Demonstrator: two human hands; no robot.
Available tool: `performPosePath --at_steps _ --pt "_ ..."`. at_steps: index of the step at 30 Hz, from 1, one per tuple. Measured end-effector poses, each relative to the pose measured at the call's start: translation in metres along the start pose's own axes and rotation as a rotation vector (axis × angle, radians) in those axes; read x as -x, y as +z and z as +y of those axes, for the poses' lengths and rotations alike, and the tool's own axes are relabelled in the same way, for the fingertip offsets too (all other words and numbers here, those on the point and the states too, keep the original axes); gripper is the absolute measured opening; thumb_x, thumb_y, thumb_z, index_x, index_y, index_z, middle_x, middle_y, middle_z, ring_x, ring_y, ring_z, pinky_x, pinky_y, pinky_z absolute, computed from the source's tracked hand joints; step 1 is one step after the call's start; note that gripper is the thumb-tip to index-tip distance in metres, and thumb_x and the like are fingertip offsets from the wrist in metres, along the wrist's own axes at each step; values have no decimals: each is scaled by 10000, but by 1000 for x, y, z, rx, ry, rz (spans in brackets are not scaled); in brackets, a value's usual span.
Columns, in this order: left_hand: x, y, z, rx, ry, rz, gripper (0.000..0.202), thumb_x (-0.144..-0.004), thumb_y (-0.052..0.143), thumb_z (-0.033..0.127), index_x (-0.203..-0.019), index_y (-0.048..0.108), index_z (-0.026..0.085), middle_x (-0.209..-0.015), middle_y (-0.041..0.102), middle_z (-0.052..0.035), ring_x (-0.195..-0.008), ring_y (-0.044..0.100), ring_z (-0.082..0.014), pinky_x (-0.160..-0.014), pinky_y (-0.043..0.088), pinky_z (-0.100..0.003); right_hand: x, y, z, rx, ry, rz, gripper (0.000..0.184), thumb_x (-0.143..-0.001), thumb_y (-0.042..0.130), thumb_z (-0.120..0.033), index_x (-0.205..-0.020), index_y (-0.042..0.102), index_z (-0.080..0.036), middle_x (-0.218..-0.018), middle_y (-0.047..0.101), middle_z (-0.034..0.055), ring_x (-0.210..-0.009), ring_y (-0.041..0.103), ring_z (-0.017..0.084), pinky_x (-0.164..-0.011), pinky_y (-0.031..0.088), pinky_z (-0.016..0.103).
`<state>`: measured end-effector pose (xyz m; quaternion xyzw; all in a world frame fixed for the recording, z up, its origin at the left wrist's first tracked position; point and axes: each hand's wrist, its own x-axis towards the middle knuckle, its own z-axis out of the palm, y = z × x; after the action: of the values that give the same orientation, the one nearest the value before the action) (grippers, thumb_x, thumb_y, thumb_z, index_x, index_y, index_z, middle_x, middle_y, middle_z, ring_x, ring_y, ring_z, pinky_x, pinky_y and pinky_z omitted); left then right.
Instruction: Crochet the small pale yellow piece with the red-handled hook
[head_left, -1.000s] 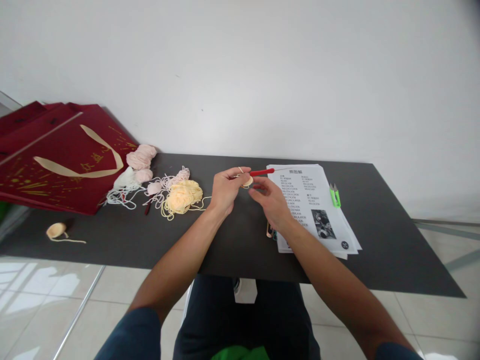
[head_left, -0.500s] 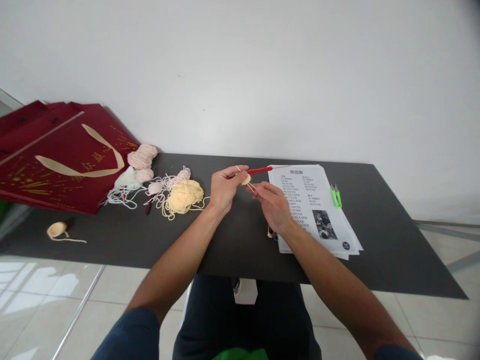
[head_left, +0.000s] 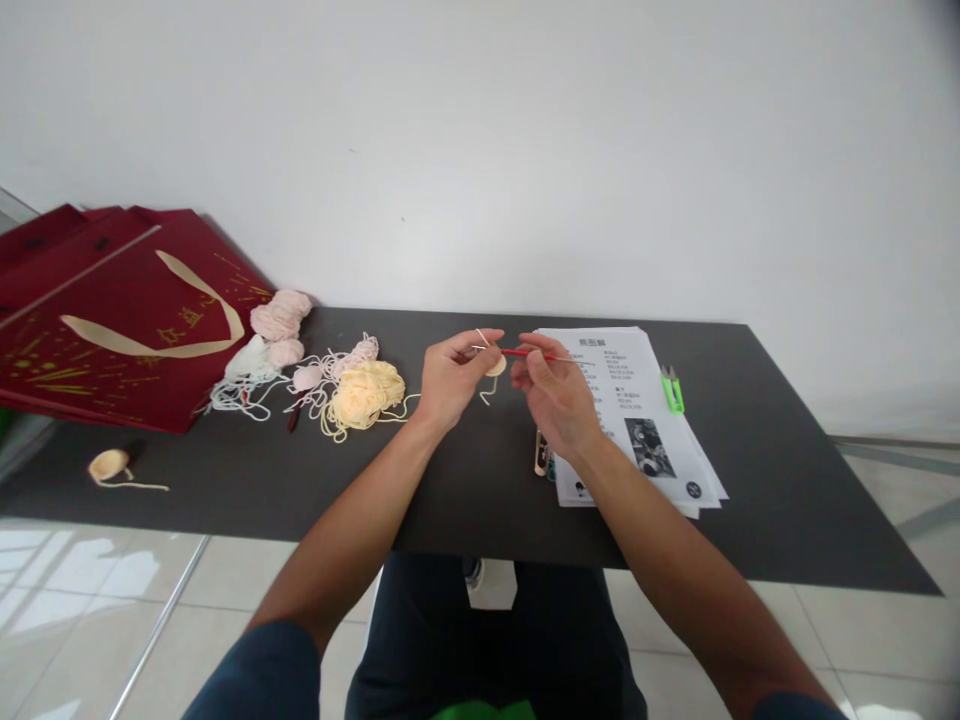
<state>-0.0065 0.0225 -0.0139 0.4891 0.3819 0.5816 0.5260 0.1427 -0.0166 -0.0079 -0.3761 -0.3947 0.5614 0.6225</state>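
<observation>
Between thumb and fingers my left hand (head_left: 452, 375) pinches a small round cream crochet piece (head_left: 496, 367), with a loose yarn tail hanging below it. A strand of yarn loops over the left index finger. My right hand (head_left: 553, 395) is closed on the red handle of a crochet hook (head_left: 517, 352). The hook's metal tip reaches left to the piece and the left fingers; whether it sits in a stitch I cannot tell. Left of the hands lies a ball of pale yellow yarn (head_left: 367, 393), a strand running from it toward my left hand.
Pink yarn (head_left: 279, 314) and white yarn (head_left: 251, 360) lie beside dark red bags (head_left: 127, 310). A cream crocheted cup (head_left: 109, 463) is at the far left. Printed sheets (head_left: 667, 440) with green snips (head_left: 672, 390) lie right, on the dark table (head_left: 787, 480).
My right hand has let go of the yarn tail and taken hold of the crochet hook's red handle. The tail now hangs free below the crochet piece.
</observation>
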Motion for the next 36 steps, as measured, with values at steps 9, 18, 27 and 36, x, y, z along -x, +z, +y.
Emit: performPosePath --at_steps 9,18,27,36 --pt "9 6 11 -1 -15 -80 424 -750 839 260 -1167 772 223 -824 698 9 -711 644 -108 -689 524 -246 0 4 7 -142 -38 75 216 -802 870 -417 -864 740 -255 -878 765 -9 -773 692 140 -777 618 330" --pt "10 9 7 58 39 -15 425 -742 819 165 -1156 749 224 -816 643 31 -683 568 -67 -620 443 -200 0 3 6 -154 -51 109 240 -829 845 -439 -896 699 -261 -905 783 -19 -720 700 117 -708 633 294" --pt "14 12 13 39 -6 0 364 -721 816 189 -1081 766 219 -822 706 12 -701 627 -102 -658 485 -239 4 8 7 -148 -83 63 179 -851 831 -362 -928 694 -278 -941 771 -25 -760 706 128 -715 596 303" --pt "14 13 13 1 40 56 373 -720 803 168 -1087 759 215 -754 640 33 -638 550 -86 -598 426 -229 4 8 3 -102 -120 81 257 -867 805 -428 -952 608 -287 -976 770 -13 -791 719 155 -739 595 342"
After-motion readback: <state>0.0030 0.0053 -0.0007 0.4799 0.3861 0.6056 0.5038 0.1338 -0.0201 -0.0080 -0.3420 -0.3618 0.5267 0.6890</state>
